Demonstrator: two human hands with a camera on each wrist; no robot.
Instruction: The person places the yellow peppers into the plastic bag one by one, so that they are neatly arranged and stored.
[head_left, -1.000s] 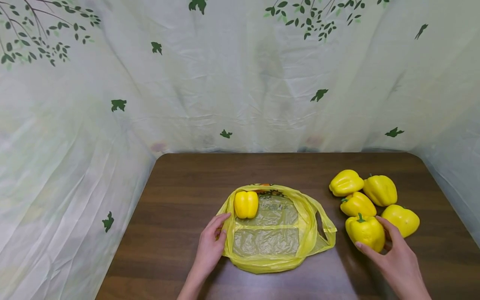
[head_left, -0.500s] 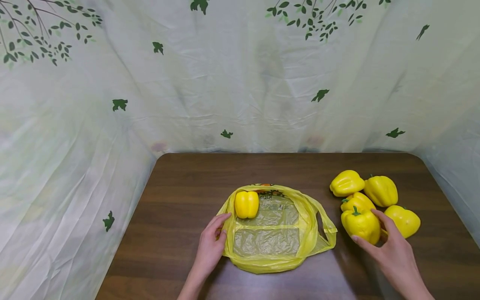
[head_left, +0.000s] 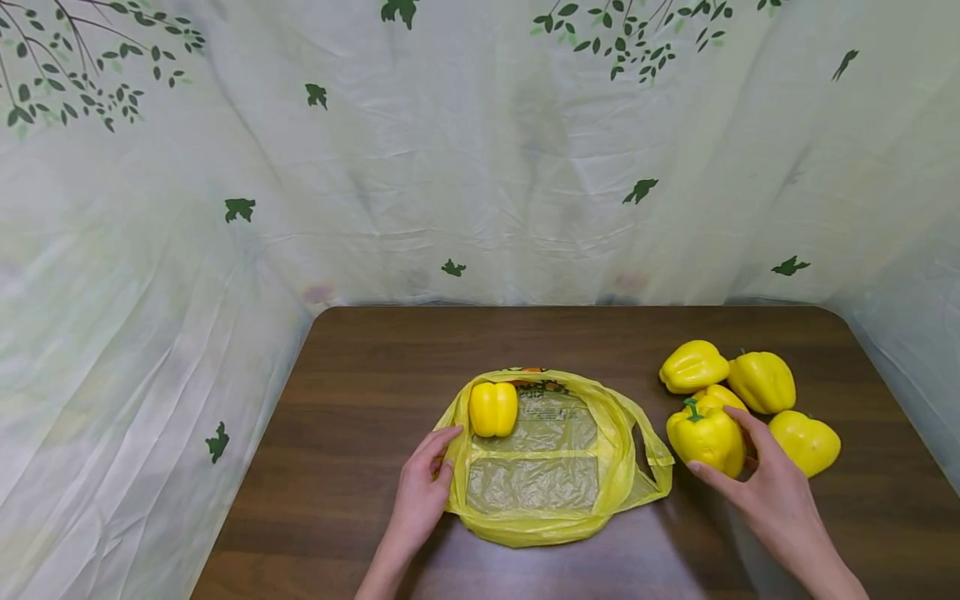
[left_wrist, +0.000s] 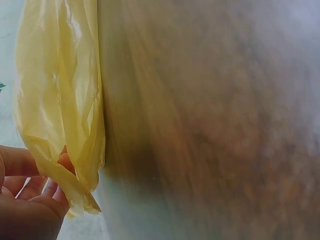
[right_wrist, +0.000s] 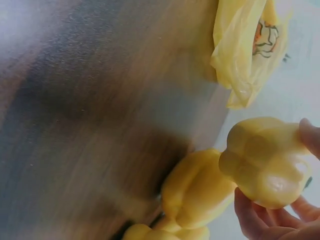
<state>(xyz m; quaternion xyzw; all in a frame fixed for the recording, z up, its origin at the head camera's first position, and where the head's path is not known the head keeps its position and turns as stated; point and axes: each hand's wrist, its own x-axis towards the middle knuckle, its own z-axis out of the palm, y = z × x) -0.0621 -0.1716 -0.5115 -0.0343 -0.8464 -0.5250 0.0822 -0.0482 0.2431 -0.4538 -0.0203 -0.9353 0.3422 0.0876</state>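
Observation:
A yellow plastic carrier bag [head_left: 528, 530] lies spread open mid-table, one yellow bell pepper [head_left: 492, 410] inside at its far left. My left hand [head_left: 423, 483] grips the bag's left side; in the left wrist view its fingers curl round the gathered yellow plastic [left_wrist: 65, 95]. Between thumb and fingers of my right hand [head_left: 780, 492] is another yellow bell pepper, green stem up, right of the bag handle [head_left: 660, 462]. The right wrist view shows the underside of this held pepper [right_wrist: 267, 162], raised off the table and apart from the bag.
Several more yellow bell peppers [head_left: 762, 382] lie clustered at the table's right, one partly hidden behind the held pepper. The brown wooden table [head_left: 360, 400] ends at a pale leaf-printed curtain [head_left: 525, 208], which hangs behind it and at both sides.
My right hand has carried the held bell pepper left and slightly away from me, toward the bag, covering more of the pepper behind. The left hand and bag have stayed in place.

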